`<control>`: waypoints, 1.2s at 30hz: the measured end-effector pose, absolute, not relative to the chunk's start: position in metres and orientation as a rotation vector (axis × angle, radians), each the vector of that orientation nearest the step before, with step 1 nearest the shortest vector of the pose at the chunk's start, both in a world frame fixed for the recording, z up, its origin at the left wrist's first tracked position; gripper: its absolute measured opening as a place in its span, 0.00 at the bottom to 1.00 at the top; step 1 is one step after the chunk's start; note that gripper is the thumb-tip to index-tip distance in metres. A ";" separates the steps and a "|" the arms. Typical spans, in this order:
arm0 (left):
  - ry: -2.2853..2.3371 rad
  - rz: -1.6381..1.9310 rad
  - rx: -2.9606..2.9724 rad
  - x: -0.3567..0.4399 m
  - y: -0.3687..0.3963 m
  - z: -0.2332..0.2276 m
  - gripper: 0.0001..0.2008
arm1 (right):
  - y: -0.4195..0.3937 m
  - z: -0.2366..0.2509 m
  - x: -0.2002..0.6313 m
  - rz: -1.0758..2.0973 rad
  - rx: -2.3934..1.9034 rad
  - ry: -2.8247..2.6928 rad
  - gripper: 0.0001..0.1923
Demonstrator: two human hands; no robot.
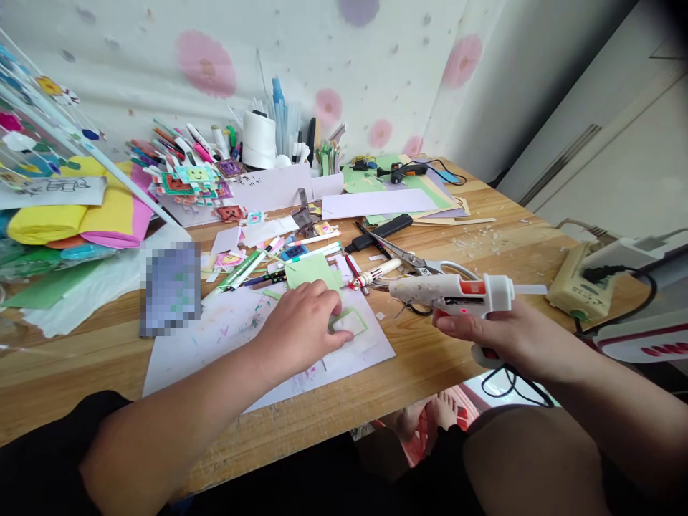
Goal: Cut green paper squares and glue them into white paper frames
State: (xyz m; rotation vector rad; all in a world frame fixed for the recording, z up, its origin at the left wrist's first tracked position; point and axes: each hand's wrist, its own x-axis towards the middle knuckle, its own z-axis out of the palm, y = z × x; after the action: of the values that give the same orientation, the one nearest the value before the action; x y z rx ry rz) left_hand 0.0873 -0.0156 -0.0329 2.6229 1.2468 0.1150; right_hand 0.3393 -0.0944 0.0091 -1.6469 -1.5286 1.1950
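My left hand (306, 319) rests over a large white sheet (215, 358) marked with coloured smudges. Its thumb and index finger are apart, their tips at the left edge of a small green card with a white piece (352, 324) on it. The other fingers curl down and their tips are hidden. Just beyond them lies a light green paper (306, 270). Held up at the right is a white hot glue gun (465, 295), with my right hand (499, 333) wrapped round its handle. A red light glows on its side, and a clear glue stick (529, 289) juts from its back.
Scissors (408, 259) and a black-handled tool (379, 233) lie behind the glue gun. Several markers (241, 276) and paper scraps cover the middle. At the back stand a white thread spool (259, 140) and pens. A power strip (580, 283) sits at the right.
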 end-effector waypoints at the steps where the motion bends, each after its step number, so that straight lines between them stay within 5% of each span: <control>1: 1.248 0.124 2.617 0.087 -0.016 -0.033 0.13 | -0.094 0.008 0.339 1.195 -1.631 -1.521 0.11; 25: 1.036 0.588 2.144 0.083 -0.022 -0.028 0.17 | -0.094 -0.011 0.328 1.198 -1.218 -1.376 0.08; 32: 0.870 0.622 1.673 0.093 -0.034 -0.018 0.16 | -0.088 -0.012 0.288 1.135 -1.237 -1.262 0.20; 36: 0.842 0.681 1.634 0.095 -0.035 -0.017 0.16 | -0.083 -0.009 0.273 1.077 -1.311 -1.320 0.16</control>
State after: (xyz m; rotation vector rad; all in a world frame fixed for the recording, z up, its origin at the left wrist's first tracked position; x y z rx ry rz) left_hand 0.0947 -0.0345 -0.0167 1.6344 0.8418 0.6813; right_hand 0.2730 -0.0828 -0.0093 -1.3113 -1.3202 1.0775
